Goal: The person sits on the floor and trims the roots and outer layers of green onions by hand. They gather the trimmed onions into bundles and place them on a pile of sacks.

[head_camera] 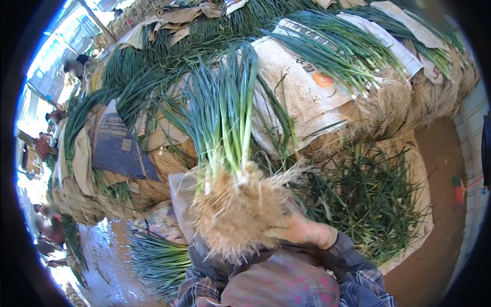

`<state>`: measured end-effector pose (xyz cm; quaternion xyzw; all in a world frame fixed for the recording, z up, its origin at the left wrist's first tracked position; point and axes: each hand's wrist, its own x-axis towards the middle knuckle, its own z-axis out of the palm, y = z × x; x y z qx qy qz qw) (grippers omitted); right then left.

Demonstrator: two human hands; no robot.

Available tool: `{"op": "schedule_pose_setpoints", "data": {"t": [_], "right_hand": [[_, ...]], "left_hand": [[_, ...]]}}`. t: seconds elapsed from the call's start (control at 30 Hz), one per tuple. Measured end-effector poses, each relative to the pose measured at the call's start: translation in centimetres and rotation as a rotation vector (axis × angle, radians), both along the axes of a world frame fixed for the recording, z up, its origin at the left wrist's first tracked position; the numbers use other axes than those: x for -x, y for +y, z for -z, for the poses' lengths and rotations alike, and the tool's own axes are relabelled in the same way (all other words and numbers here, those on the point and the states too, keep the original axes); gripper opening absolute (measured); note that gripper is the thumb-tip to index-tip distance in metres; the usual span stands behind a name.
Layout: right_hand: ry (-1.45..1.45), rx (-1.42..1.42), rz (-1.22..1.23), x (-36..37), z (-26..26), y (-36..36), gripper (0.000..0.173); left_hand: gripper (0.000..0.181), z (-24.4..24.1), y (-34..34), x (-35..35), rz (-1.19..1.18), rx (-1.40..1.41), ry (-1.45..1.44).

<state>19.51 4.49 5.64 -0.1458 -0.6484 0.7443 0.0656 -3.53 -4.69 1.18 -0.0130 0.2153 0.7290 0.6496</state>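
Note:
A large bunch of green onions lies before me, dark leaves pointing away and a thick mat of tan roots towards my lap. At the right side of the roots is my right hand, in a pale glove, its fingers against them and partly buried. My left hand is out of sight; the left sleeve runs up beneath the roots. White stem ends show where the leaves meet the roots. A grey sheet lies left of the roots.
Piled onion bunches with printed sacks between them line the far side. Loose leaf trimmings heap on a tan sheet at right. Another bunch lies on the wet floor at left. Several people are at the left edge.

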Motion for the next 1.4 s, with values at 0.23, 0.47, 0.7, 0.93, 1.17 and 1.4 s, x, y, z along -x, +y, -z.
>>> {"op": "schedule_pose_setpoints", "data": {"t": [0.23,0.47,0.7,0.93,1.17,1.4], "right_hand": [[-0.486,0.26,0.618,-8.4,7.9,5.4,0.019],[-0.231,-0.303,0.413,9.6,2.5,7.9,0.113],[-0.084,0.182,0.015,18.8,3.2,6.8,0.046],[-0.025,0.153,0.289,9.3,5.4,11.4,0.031],[0.043,0.192,0.037,13.9,3.0,3.4,0.02],[-0.756,-0.229,0.319,4.9,11.0,10.5,0.063]], "left_hand": [[0.048,2.0,-8.8,4.0,-0.166,0.195,0.1],[0.048,1.8,-9.5,6.0,-0.181,0.257,0.149],[0.049,1.3,-10.4,8.0,-0.219,0.295,0.202],[0.049,1.4,-11.9,8.6,-0.273,0.321,0.2],[0.049,2.3,-12.5,7.1,-0.244,0.339,0.166],[0.05,2.6,-14.7,6.1,-0.255,0.377,0.137]]}}
